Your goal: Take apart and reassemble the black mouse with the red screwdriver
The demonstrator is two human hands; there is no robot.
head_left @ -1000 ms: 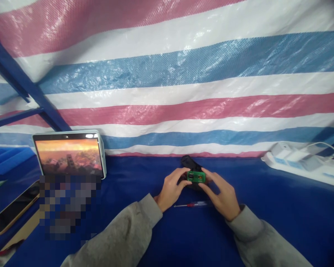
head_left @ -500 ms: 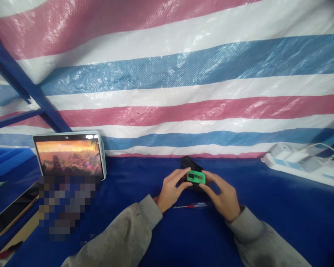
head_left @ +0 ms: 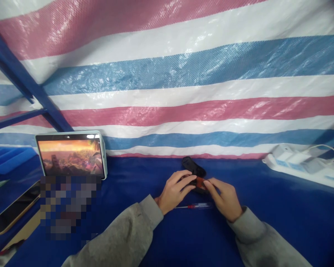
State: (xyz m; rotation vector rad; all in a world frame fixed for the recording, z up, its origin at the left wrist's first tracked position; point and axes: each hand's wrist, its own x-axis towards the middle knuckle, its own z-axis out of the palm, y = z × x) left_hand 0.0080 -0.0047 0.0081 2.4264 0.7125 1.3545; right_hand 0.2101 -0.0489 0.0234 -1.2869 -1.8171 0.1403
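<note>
Head view: left hand [head_left: 178,189] and right hand [head_left: 222,196] pinch opposite ends of a reddish-brown piece [head_left: 200,182]. A screwdriver [head_left: 198,205] lies near them on the tabletop [head_left: 189,237].

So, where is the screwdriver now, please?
Low, right of centre in the head view, the screwdriver lies on the blue tabletop between the left hand and right hand.

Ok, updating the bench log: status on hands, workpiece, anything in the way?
Left hand, right hand both at dark orange-faced piece, grip unclear. Black part just behind. Screwdriver on near side, apparently not blocking.
</note>
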